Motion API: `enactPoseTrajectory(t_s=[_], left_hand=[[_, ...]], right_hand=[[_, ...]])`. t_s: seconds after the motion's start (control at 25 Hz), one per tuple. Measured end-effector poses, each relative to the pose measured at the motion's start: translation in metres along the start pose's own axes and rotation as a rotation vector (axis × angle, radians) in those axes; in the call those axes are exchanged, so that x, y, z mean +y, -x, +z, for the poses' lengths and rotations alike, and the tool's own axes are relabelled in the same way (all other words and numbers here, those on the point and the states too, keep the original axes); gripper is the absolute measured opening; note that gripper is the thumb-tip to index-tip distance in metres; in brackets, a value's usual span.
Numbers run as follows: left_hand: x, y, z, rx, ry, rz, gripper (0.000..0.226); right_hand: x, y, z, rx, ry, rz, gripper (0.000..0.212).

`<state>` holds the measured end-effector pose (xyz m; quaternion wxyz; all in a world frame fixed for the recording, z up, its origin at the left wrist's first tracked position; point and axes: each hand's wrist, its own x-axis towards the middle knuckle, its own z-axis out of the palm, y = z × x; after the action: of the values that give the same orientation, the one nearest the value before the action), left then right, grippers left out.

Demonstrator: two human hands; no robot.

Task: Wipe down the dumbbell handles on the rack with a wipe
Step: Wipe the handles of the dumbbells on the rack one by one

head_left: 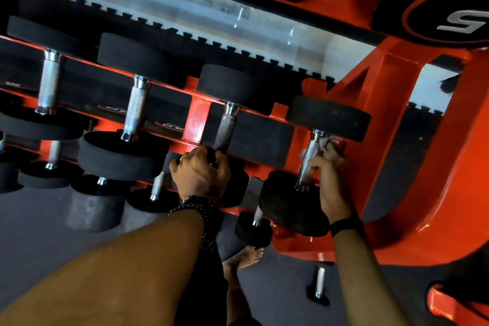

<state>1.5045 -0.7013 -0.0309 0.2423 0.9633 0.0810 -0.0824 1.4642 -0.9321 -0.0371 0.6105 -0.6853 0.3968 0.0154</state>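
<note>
The right grip [328, 167] is seen curled round the knurled handle [308, 160] of the rightmost dumbbell [312, 161] on the red rack [391, 103], with a pale wipe [326, 141] pinched against the upper part of that handle, just above the fingers and close below the far weight head; most of the wipe is hidden by the fingers. This dumbbell is laid across the rack's rails, its near head lying just below the right grip. The left grip [201, 174] is clenched over the near end of the neighbouring dumbbell [227, 124], to the left of the right grip, the thumb and fingers being wrapped round the bottom of its dark handle where it meets the near head. A ring is shown on a finger of the left grip and a dark beaded bracelet [198, 205] on that wrist; a black band [344, 225] is worn on the right wrist. Two further dumbbells with bright handles [136, 108] are ranged to the left of the left grip, and smaller ones are kept on a lower tier beneath both grips. A bare foot [246, 259] is visible on the floor below, between the two forearms
</note>
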Motion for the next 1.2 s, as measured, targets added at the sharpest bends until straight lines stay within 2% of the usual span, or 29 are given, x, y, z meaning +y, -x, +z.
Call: enactPoseTrajectory(t_s=[0.12, 0.24, 0.4, 0.56, 0.68, 0.72, 0.76, 0.84, 0.88, 0.92, 0.96, 1.0, 1.04, 1.08, 1.12, 1.2], left_hand=[[-0.001, -0.002, 0.000, 0.002, 0.003, -0.015, 0.037], [0.003, 0.003, -0.001, 0.002, 0.007, -0.021, 0.028], [0.002, 0.000, 0.000, -0.005, 0.001, -0.047, 0.026], [0.003, 0.002, 0.002, -0.001, 0.009, -0.037, 0.028], [0.002, 0.000, 0.000, -0.007, 0.008, -0.042, 0.031], [0.003, 0.001, 0.000, -0.010, 0.006, -0.043, 0.032], [0.004, 0.002, 0.000, -0.002, 0.005, -0.038, 0.032], [0.006, 0.003, 0.000, 0.019, 0.006, -0.036, 0.032], [0.006, 0.002, -0.001, 0.015, 0.006, -0.052, 0.032], [0.006, 0.002, -0.001, 0.014, 0.004, -0.064, 0.031], [0.007, 0.002, -0.001, 0.017, 0.003, -0.069, 0.031], [0.008, 0.003, -0.001, 0.021, 0.003, -0.064, 0.031], [0.010, 0.004, -0.001, 0.027, 0.006, -0.058, 0.030], [0.010, 0.003, -0.001, 0.026, 0.006, -0.059, 0.030], [0.008, 0.002, -0.001, 0.018, 0.005, -0.068, 0.030], [0.007, 0.002, -0.001, 0.007, 0.005, -0.073, 0.031]], right_hand=[[-0.012, -0.002, 0.009, 0.074, 0.075, -0.006, 0.042], [-0.016, -0.014, 0.001, 0.027, -0.049, 0.081, 0.045], [-0.014, -0.003, 0.009, 0.119, 0.086, 0.029, 0.041], [-0.017, -0.015, 0.008, -0.045, -0.167, 0.111, 0.027], [-0.013, -0.019, 0.012, 0.081, -0.159, 0.083, 0.021], [-0.017, -0.020, 0.012, 0.052, -0.169, 0.107, 0.022], [-0.014, -0.025, 0.011, -0.064, -0.200, 0.149, 0.027], [-0.022, -0.028, 0.010, -0.087, -0.165, 0.274, 0.023], [-0.006, -0.041, 0.016, -0.059, -0.130, 0.291, 0.015], [0.028, -0.059, 0.015, -0.046, -0.113, 0.217, 0.009], [0.063, -0.076, 0.001, -0.123, -0.090, 0.164, 0.013], [0.098, -0.084, -0.005, -0.046, 0.010, 0.086, 0.027], [0.116, -0.085, -0.003, -0.021, -0.003, 0.098, 0.038], [0.111, -0.075, -0.007, -0.009, 0.002, 0.061, 0.040], [0.094, -0.056, 0.000, 0.088, 0.048, 0.021, 0.036], [0.024, -0.024, 0.011, 0.393, 0.013, -0.052, 0.026]])
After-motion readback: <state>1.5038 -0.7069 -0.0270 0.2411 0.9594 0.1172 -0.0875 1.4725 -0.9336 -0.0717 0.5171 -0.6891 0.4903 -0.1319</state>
